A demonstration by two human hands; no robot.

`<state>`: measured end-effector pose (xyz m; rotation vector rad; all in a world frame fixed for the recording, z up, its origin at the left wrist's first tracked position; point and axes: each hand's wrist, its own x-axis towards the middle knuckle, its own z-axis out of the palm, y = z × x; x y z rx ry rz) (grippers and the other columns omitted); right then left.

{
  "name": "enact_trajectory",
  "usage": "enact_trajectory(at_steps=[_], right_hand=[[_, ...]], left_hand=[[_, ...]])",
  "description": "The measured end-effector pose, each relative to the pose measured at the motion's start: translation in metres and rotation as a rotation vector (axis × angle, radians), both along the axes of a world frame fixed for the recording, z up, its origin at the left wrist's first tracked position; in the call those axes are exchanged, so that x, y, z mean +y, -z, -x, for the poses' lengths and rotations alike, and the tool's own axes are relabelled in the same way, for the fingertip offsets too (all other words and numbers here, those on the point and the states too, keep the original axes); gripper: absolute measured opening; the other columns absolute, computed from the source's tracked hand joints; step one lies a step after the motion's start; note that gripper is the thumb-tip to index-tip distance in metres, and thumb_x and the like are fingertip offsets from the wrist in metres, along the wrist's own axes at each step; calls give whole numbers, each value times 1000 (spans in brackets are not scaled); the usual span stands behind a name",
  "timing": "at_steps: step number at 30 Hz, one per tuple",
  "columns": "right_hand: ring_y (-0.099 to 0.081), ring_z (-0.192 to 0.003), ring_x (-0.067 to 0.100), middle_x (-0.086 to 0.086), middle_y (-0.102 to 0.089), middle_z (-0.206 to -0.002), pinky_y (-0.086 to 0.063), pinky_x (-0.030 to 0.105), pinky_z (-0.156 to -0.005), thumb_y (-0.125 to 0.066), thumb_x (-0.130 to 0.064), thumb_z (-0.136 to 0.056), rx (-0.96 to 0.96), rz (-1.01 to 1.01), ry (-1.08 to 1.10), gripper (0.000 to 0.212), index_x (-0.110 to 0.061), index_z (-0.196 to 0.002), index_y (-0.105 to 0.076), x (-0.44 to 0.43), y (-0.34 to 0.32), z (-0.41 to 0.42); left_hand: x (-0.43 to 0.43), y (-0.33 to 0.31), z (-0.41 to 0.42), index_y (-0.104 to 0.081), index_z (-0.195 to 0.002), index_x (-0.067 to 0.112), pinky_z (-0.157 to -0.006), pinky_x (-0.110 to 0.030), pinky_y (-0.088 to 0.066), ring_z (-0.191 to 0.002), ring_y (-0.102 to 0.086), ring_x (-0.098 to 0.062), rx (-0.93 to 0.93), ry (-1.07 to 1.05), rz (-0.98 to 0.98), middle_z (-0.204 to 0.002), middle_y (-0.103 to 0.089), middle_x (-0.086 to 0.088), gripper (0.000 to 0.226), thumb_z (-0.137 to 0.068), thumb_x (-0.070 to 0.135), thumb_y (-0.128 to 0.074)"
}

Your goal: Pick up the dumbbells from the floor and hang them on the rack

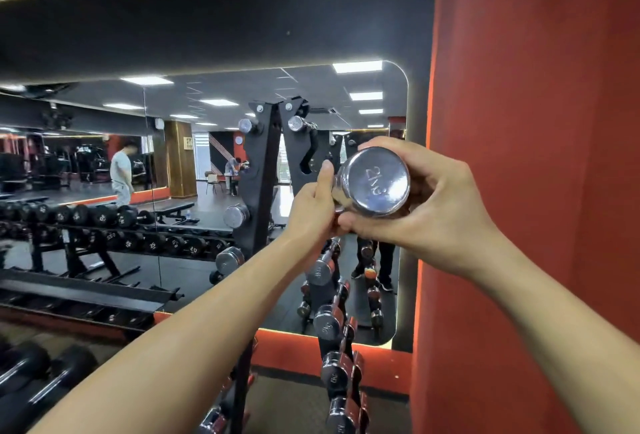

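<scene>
A: Both our hands, left (313,207) and right (420,207), are clenched around the shiny chrome round-headed dumbbell (372,181), just beside the black upright steel rack (258,170).

B: If our grip slackens before a hook catches, it could fall onto the hung chrome dumbbells (329,323) beneath.

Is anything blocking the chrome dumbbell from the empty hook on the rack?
Nothing visible. Both hands, left hand and right hand, hold the chrome dumbbell beside the rack's empty hook; only open air lies between.

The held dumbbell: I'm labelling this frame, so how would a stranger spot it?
Find the red wall on the right, then the mirror beside it. In front of the mirror's right edge, both hands grip a chrome dumbbell; unlike those on the rack, its round end faces the camera, raised.
</scene>
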<state>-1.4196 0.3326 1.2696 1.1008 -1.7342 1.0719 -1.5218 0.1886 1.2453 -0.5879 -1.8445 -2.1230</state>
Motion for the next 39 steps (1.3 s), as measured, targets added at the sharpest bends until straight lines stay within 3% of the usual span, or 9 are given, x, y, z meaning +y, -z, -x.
enact_trajectory(at_steps=[6, 9, 11, 19, 25, 29, 33, 35, 39], right_hand=[[-72, -90, 4, -18, -71, -98, -57, 23, -82, -93, -31, -70, 6, 141, 90, 52, -33, -113, -65, 48, 9, 55], [-75, -78, 30, 16, -66, -89, -63, 48, -71, -89, -35, -72, -109, 225, 60, 52, -14, -111, -61, 66, 14, 104], [-74, -75, 33, 36, -60, -103, -59, 28, -59, -87, -36, -75, -172, 263, 6, 46, -24, -112, -61, 72, 19, 141], [-53, -49, 13, -1, -62, -62, -47, 25, -48, -81, -64, -80, -342, 414, -8, 56, -46, -128, -58, 70, 38, 281], [-59, -56, 10, 21, -71, -90, -49, 23, -50, -74, -68, -82, -381, 430, -50, 50, -57, -125, -53, 53, 28, 352], [-57, -51, 8, 6, -74, -83, -48, 22, -48, -68, -54, -92, -393, 461, -66, 33, -48, -118, -50, 42, 21, 401], [-58, -50, 4, -13, -71, -73, -49, 20, -49, -61, -43, -104, -397, 467, -93, 17, -44, -115, -49, 33, 22, 454], [-59, -50, 4, -6, -69, -78, -50, 23, -50, -59, -47, -104, -391, 467, -109, 15, -47, -113, -48, 29, 22, 480], [-61, -55, 13, 24, -68, -94, -48, 29, -53, -58, -46, -104, -382, 421, -171, 12, -49, -110, -47, 23, 15, 533]], left_hand=[[22, 0, 41, -58, -107, 5, -48, -21, -31, -54, -46, -12, -106, 150, -334, -89, -62, -15, 27, -105, 31, -56], [19, 4, 67, -52, -99, 16, -38, -16, -21, -47, -36, -5, -77, 86, -405, -79, -57, -1, 20, -101, 34, -62], [16, 4, 85, -53, -99, 18, -39, -16, -31, -51, -40, -6, -36, -42, -384, -77, -55, 1, 22, -99, 37, -65], [1, 12, 155, -58, -80, 40, -53, -32, -36, -54, -43, -15, 362, -399, -197, -64, -50, 5, 16, -85, 55, -60], [-2, 0, 203, -56, -79, 50, -65, -52, -42, -63, -47, -23, 442, -582, -136, -67, -53, 6, 15, -91, 56, -59], [-4, -3, 234, -53, -81, 47, -66, -65, -53, -63, -54, -21, 410, -678, -56, -65, -57, 12, 18, -91, 61, -57], [-6, -7, 266, -52, -89, 33, -70, -21, -50, -66, -58, -3, 460, -800, 48, -73, -64, 22, 30, -92, 62, -51], [-6, -8, 280, -53, -93, 27, -67, -15, -42, -72, -59, 0, 475, -881, 126, -80, -64, 23, 38, -93, 64, -47], [5, -9, 311, -51, -94, 22, -77, -48, -52, -76, -61, -19, 467, -1028, 194, -74, -61, 7, 43, -100, 63, -41]])
